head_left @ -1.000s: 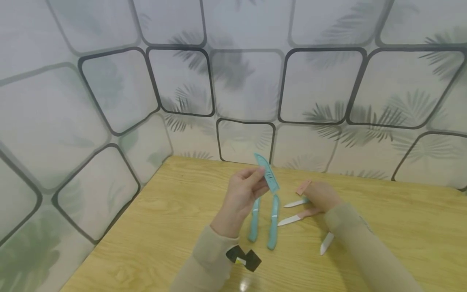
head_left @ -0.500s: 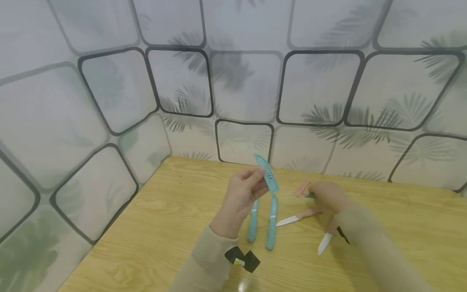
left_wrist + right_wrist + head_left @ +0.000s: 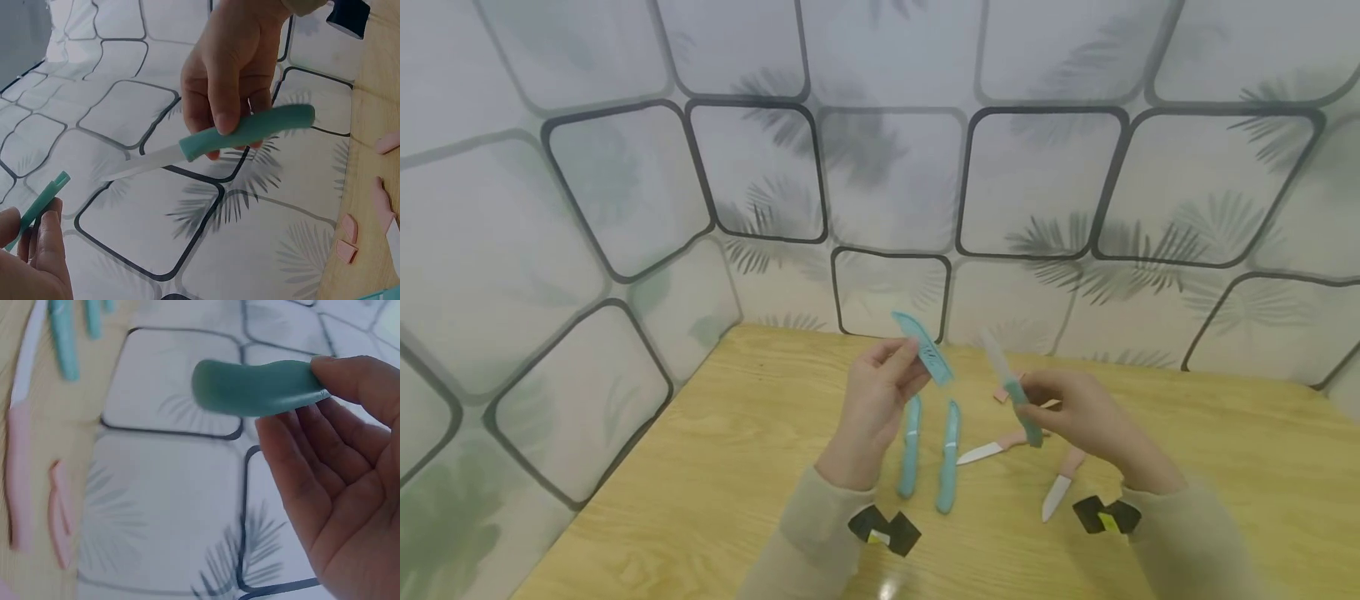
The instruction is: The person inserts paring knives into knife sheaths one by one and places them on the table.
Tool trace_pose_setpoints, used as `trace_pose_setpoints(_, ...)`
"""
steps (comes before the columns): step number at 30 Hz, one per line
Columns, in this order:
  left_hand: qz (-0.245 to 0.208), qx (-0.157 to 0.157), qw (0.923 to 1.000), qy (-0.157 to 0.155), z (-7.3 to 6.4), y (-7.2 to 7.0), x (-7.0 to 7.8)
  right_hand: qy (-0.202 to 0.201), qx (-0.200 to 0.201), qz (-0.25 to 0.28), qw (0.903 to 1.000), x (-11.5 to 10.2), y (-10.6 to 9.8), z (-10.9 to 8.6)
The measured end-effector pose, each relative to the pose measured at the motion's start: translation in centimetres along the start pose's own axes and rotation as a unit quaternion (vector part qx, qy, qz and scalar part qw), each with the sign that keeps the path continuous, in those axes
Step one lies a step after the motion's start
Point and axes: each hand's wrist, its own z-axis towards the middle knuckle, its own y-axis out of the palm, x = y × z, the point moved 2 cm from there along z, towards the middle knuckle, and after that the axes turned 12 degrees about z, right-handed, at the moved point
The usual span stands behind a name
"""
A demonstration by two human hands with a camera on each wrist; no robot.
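Between thumb and fingers, my left hand [image 3: 880, 392] pinches a teal blade sheath [image 3: 923, 348] with slots along it, held up above the table. To its right, my right hand [image 3: 1086, 417] grips a knife by its teal handle [image 3: 250, 132]; the bare white blade [image 3: 997, 357] points up and toward the sheath without touching it. In the right wrist view the handle's rounded end [image 3: 209, 387] shows, while the blade is out of sight. Below the hands, two teal-handled knives [image 3: 948, 467] lie side by side in teal sheaths.
On the wooden table [image 3: 700, 475] lie two pink-handled knives with bare white blades, one pointing left [image 3: 985, 451] and one nearer the front [image 3: 1058, 493]. Small pink sheaths [image 3: 348, 240] lie farther back. A patterned curtain [image 3: 895, 183] stands behind the table.
My right hand has lifted the teal-handled knife off the table and turned its blade upward toward the sheath. My left hand keeps hold of the sheath with little movement.
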Motion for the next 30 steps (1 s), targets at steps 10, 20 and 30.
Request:
trace_pose_setpoints(10, -0.041, 0.035, 0.9984, 0.019, -0.1, -0.1, 0.4, -0.056, 0.043, 0.117, 0.9906, -2.5, 1.4, -2.2)
trace_pose_setpoints(20, -0.074, 0.074, 0.9942, 0.023, 0.0, -0.2, 0.9, -0.084, 0.02, 0.151, 0.9847, -3.2, 1.5, -2.5)
trace_pose_setpoints(30, -0.084, 0.065, 0.9935, 0.04, -0.2, 0.0, 0.9, -0.097, 0.001, 0.144, 0.9849, -3.3, 1.7, -2.3)
